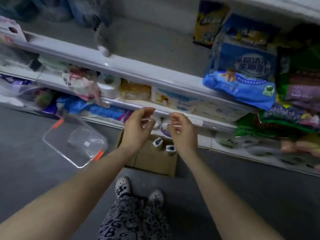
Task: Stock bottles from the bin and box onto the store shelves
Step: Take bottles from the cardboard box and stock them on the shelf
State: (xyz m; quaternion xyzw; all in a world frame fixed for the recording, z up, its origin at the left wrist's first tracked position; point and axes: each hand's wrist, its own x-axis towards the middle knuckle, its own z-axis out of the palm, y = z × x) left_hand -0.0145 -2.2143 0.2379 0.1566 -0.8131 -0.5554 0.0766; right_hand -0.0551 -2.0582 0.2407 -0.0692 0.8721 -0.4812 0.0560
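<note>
The person stands facing white store shelves (131,68) that cross the view from nine o'clock toward three o'clock, both bare forearms reaching forward. The left hand (138,127) and the right hand (183,130) hover near each other at the centre of the view, apart and touching nothing, each with fingers loosely curled and empty, in front of the edge of a lower shelf. Directly below the hands, toward six o'clock, an open cardboard box (154,160) sits on the grey floor (34,179) against the base of the shelving; two bottles (163,144) with white caps stand upright in it, just beside each other. At about nine o'clock from the box lies a clear plastic bin (76,141) with orange latches, tilted on the floor and seemingly holding no bottles. On the upper shelf at one o'clock rests a blue pack of tissue (242,71), with green and purple packs beside it at three o'clock. A white paper roll (110,85) stands on the middle shelf at eleven o'clock from the hands. The person's two pale shoes (138,189) show at six o'clock, below patterned trousers.
</note>
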